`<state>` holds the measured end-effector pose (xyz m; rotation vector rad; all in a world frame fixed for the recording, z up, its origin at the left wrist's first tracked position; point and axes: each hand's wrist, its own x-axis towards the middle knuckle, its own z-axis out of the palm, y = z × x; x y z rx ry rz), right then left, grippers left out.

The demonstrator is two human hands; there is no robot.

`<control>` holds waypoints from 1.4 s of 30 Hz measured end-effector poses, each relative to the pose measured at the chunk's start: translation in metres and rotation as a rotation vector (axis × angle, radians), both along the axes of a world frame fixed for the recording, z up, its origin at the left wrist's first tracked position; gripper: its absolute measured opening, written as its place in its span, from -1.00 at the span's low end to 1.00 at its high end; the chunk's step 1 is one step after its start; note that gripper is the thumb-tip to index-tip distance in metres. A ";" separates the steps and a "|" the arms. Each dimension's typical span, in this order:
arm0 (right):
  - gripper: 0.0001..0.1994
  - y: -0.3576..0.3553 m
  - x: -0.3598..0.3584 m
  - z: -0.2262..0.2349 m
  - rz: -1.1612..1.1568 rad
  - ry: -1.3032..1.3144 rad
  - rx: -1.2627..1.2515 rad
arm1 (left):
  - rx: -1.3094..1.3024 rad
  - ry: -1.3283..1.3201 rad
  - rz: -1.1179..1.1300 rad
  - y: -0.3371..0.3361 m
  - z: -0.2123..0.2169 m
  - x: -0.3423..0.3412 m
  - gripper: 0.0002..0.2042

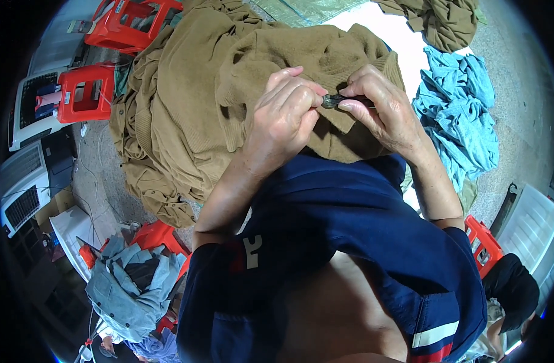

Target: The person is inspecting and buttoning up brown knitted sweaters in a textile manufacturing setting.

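A brown knit garment [277, 57] is spread over my lap and the heap in front of me. My left hand [286, 115] is closed, its thumb and forefinger pinching at the garment's ribbed edge beside a small, dark, shiny round piece [329, 101] that looks like a button. From the right, my right hand [383, 109] grips a slim black tool [358, 100] between thumb and fingers, its tip against the round piece. Most of the tool is hidden by the fingers, so its exact kind does not show.
More brown knitwear [162, 121] is heaped to the left, some with buttons. Light-blue garments [458, 109] lie in a pile at right. Red plastic stools [86, 94] stand at far left. Behind me on the left, grey-blue clothes [128, 290] cover another stool; a white crate [528, 224] is at right.
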<state>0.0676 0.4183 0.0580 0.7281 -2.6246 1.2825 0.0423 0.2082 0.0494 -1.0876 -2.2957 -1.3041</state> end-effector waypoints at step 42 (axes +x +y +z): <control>-0.68 -0.014 0.006 -0.023 -0.023 0.258 -0.194 | 0.076 0.203 0.003 -0.008 -0.014 0.009 -0.78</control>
